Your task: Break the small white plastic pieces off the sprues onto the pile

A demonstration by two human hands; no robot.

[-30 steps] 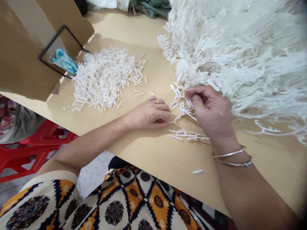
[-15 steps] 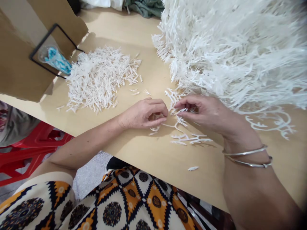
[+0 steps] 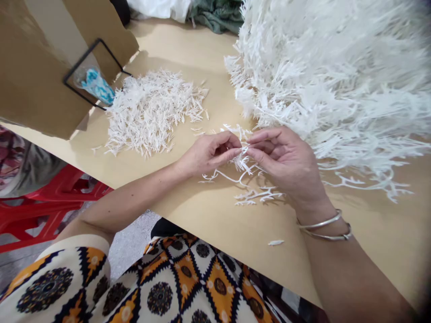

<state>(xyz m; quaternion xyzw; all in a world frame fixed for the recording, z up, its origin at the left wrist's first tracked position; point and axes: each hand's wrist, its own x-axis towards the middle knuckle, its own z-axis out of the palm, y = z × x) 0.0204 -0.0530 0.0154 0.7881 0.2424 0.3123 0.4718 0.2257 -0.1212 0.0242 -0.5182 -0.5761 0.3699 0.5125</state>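
Note:
My left hand (image 3: pixel 215 152) and my right hand (image 3: pixel 284 159) meet over the table, thumbs and fingertips pinched close together. Between them is a white branched plastic sprue (image 3: pixel 244 154), its twig-like arms spreading out below and behind the fingers. Both hands grip it; the exact piece under the fingertips is partly hidden. On the tabletop just below lies a flat branched part (image 3: pixel 257 196) of the white plastic. Left of my hands, a low pile of small white plastic pieces (image 3: pixel 151 110) is spread out.
A large heap of white branched sprues (image 3: pixel 323 76) fills the back right. At the left stand a cardboard box (image 3: pixel 50 63), a black wire frame (image 3: pixel 81 63) and a clear cup with blue-and-white contents (image 3: pixel 97 85). One loose white piece (image 3: pixel 276 242) lies near the front edge. Red stools (image 3: pixel 43 206) stand beyond it.
My right hand has moved left and my fingertips have come together with my left hand's at the sprue. The left thumb and fingers have straightened into a pinch. The view has shifted slightly.

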